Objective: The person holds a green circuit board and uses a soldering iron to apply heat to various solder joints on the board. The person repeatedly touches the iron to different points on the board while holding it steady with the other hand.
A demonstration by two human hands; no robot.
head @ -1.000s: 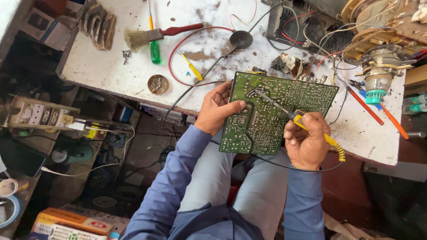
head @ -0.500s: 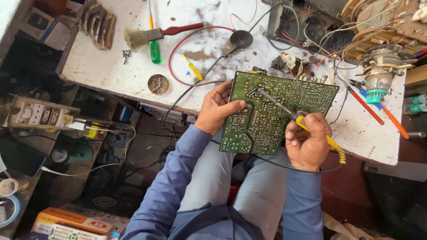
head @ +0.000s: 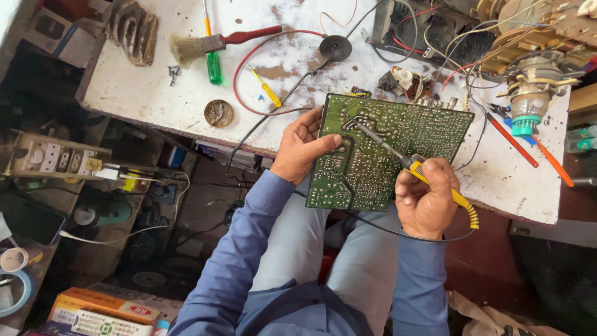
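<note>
Left hand [head: 303, 146] pinches the left edge of the flat green rectangular circuit board [head: 385, 152], thumb laid over the solder side, fingers wrapped under; board sits tilted, far edge propped on the front rim of the chipped white-painted desk [head: 143, 93], near edge hanging over the lap. Right hand [head: 426, 202] is curled tight round the yellow ribbed plastic handle of the soldering iron [head: 413, 167], thin metal shaft reaching up-left, tip on or just over the upper-left part of the board, can't tell if it touches. To do this well, I'd judge: keep the board braced against the desk rim so it can't rock, hold the tip steady on one joint only, keep the thumb clear of the hot shaft, watch the black cord looping under the board doesn't tug. Board face is matte green, densely speckled with dull silver joints and pale traces. Nearby on the desk: red-handled bristle brush [head: 217, 42], green-handled screwdriver [head: 213, 62], small round rusty tin lid [head: 219, 113], black round disc on a lead [head: 336, 48]
</note>
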